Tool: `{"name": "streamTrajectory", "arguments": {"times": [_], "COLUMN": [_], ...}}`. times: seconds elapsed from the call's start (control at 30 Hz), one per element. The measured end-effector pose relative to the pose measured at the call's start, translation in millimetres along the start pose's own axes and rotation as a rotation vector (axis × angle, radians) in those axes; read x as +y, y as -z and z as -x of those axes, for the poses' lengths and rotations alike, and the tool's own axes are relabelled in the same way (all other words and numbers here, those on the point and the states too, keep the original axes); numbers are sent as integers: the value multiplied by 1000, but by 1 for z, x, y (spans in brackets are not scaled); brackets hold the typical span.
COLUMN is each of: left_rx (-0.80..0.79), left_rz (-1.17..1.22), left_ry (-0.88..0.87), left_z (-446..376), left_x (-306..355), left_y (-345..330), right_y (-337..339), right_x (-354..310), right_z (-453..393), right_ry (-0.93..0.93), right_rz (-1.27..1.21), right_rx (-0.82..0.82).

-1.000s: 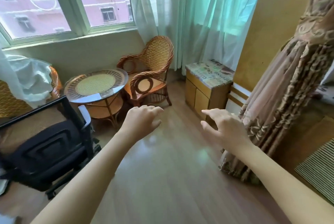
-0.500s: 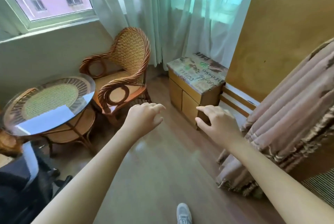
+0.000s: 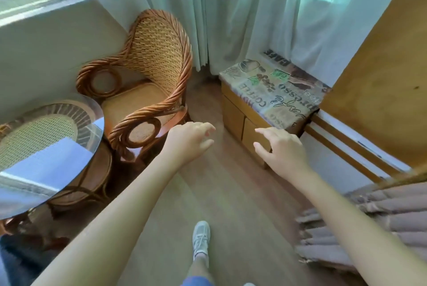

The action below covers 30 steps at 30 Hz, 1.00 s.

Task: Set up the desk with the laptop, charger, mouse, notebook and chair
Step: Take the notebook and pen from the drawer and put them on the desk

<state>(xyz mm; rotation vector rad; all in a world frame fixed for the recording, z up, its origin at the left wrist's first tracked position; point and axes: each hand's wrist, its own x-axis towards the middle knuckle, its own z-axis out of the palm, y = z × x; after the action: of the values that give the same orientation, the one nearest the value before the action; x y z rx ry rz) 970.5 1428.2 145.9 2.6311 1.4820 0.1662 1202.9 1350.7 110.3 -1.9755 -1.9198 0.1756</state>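
Observation:
Both my arms reach forward over the wooden floor. My left hand (image 3: 189,141) hangs with loosely curled fingers and holds nothing, just right of the wicker armchair (image 3: 147,82). My right hand (image 3: 280,149) is relaxed with fingers spread, empty, in front of the low wooden cabinet (image 3: 245,121). A sliver of the black office chair (image 3: 20,255) shows at the bottom left corner. No laptop, charger, mouse, notebook or desk is in view.
A round glass-topped wicker table (image 3: 46,147) stands at the left. The cabinet carries a coffee-print cover (image 3: 275,87). Pale curtains (image 3: 231,8) hang behind. A brown patterned drape (image 3: 369,223) lies at the right. My foot in a white shoe (image 3: 201,239) steps on the floor.
The view has swung right and moved closer to the corner. The office chair has slid almost out of frame at the left. Both hands stay empty and outstretched.

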Motion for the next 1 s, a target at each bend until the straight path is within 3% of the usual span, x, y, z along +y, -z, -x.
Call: {"name": "streamTrajectory", "arguments": {"times": [0.27,0.5,0.77,0.87,1.0], "left_rx": [-170,-372,-521,-571,-664], "left_rz": [231,412,585,841,1210], "left_ry": [-3,47,86,201,581], "left_z": [-169,-305,-421,-444,-471], "left_x": [-75,-78,-103,-114,-114], "left_y": [-61,-152,-281,-329,-382], "right_y": [-86,-156,-258,-297,-355], "right_x": [16,65,127,143,155], "right_z": [-115,-206,-294,-308,-325], "right_ry": [-238,-407,-604,-765,-1084], "right_rz": [-38,-55,-102,-240,-667], "right_rx": [-23,-6,-100,-78,107]}}
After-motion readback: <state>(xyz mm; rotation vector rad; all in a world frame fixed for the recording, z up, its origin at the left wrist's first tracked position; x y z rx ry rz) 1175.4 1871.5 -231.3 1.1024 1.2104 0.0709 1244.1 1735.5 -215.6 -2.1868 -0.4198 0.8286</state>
